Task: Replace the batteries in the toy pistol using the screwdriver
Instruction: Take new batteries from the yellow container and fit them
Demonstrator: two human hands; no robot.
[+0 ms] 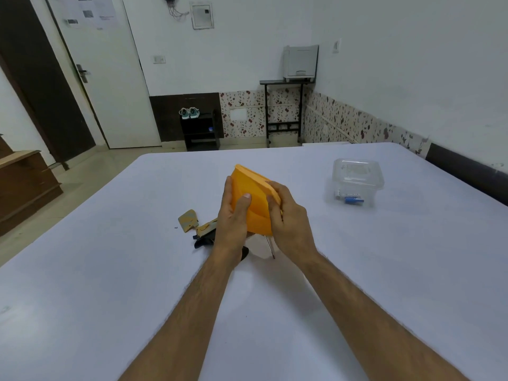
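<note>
Both my hands hold an orange plastic container (254, 199) tilted above the table. My left hand (233, 215) grips its left side with the thumb across the front. My right hand (288, 218) grips its right edge. Under my left hand lies the toy pistol (204, 235), gold and black, partly hidden by my wrist. Its detached gold battery cover (188, 220) lies just to the left, with a tiny screw (176, 227) beside it. The screwdriver's metal shaft (270, 247) shows below the container; its handle is hidden.
A clear plastic box (356, 182) with batteries inside stands at the right on the white table (110, 270). Beyond the table's far edge are a door, a small black shelf with shoes, and a stand with a printer.
</note>
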